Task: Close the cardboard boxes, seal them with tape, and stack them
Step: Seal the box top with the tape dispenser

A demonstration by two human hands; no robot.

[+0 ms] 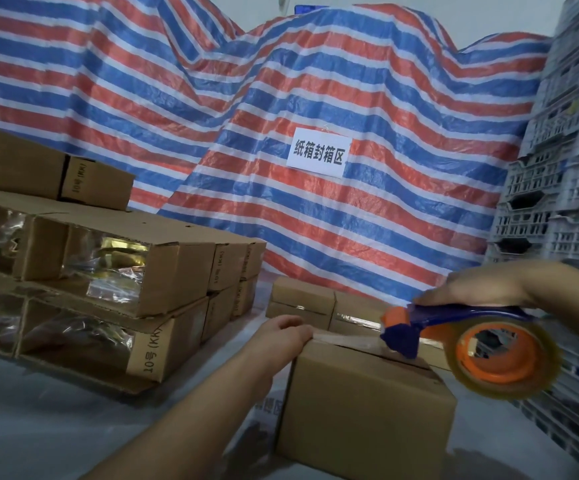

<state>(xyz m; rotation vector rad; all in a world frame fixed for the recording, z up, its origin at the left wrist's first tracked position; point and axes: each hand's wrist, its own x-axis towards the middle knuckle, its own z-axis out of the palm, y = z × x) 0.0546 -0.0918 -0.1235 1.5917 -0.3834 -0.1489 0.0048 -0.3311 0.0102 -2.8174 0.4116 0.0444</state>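
- Striped tarpaulin (315, 98) backed the floor — sealed cartons (319, 304) waited behind.
- Cardboard box (367, 403), centre: left hand (286, 332) pressed flat, fingers extended, anchoring the tape end.
- Right hand (482, 284) gripped the tape dispenser (454, 337) — blade on the seam.

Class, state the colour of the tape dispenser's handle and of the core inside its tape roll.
The tape dispenser has a dark blue handle and an orange core, per the head view.
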